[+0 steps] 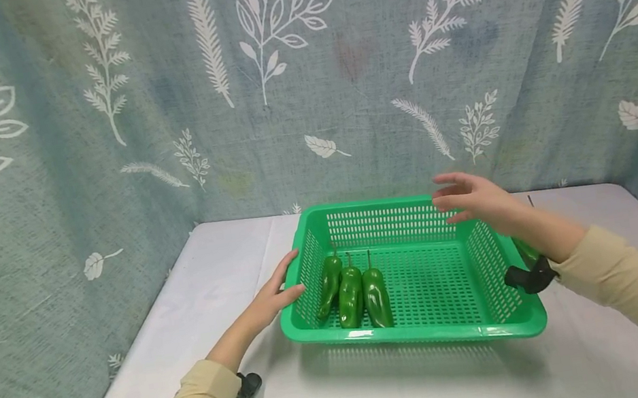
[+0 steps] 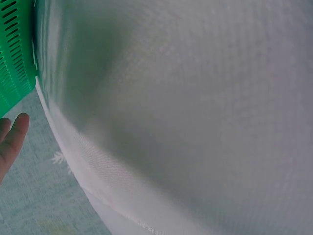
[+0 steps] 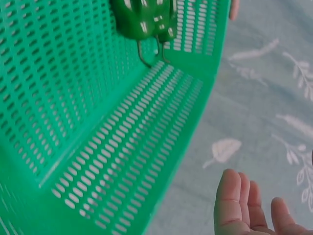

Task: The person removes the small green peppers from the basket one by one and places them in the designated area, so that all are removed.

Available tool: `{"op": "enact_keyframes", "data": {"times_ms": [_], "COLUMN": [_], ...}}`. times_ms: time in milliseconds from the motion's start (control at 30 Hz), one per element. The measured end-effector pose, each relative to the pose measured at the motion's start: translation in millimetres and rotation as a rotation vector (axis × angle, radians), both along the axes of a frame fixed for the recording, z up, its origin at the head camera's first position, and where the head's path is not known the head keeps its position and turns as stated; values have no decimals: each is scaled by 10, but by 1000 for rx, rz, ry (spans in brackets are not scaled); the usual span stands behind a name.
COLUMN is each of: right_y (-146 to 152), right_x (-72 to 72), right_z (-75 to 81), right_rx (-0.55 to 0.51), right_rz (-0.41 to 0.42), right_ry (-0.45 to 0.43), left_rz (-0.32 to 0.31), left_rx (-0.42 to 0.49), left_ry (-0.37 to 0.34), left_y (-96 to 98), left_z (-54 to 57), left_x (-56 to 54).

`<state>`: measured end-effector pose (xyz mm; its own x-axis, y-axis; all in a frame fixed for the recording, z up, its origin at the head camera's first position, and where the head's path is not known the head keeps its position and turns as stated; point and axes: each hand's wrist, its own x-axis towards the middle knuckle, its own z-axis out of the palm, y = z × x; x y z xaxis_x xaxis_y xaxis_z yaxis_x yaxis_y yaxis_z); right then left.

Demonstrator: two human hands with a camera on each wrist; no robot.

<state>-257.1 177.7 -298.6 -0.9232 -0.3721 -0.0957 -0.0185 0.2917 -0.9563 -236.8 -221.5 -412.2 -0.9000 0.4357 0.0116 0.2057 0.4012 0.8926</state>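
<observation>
A green plastic basket [image 1: 389,334] with slotted walls stands on the white-covered table. Three glossy green peppers [image 1: 377,297] lie side by side in its left part, stems toward the back; the right wrist view shows some of these peppers [image 3: 142,19] from above. My left hand [image 1: 266,301] is at the basket's left rim, fingers extended; whether it presses on the rim I cannot tell. Over the back right corner hovers my right hand [image 1: 474,200], fingers loosely bent and holding nothing. Another green pepper [image 1: 526,252] sits outside the basket on the right, partly hidden by my right forearm.
The white tablecloth [image 1: 228,254] extends around the basket on both sides and in front. Behind the table hangs a grey-green curtain [image 1: 362,117] with white leaf prints. Dark camera mounts [image 1: 249,386] are strapped at both wrists.
</observation>
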Motion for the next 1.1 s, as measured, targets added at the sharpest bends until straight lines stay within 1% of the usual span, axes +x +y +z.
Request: {"op": "enact_keyframes", "data": {"times_ms": [267,467,733,1100], "right_y": [-195,-337,-508,-714], "right_x": [21,38,53,16], "right_z": [-142,-237,-382,-561], "right_rx": [8,16,75,97], "right_rz": [54,60,65,87], "right_ry": [-16,-38,-31,-39], "left_rz": [-4,-5,1,9], "left_rx": [-4,-9,-8,-5], "left_ry": [5,9,13,3], "left_y": [1,-1,2,13], "left_z": [-7,0,8,14], "left_x": [-4,-6,4,10]}}
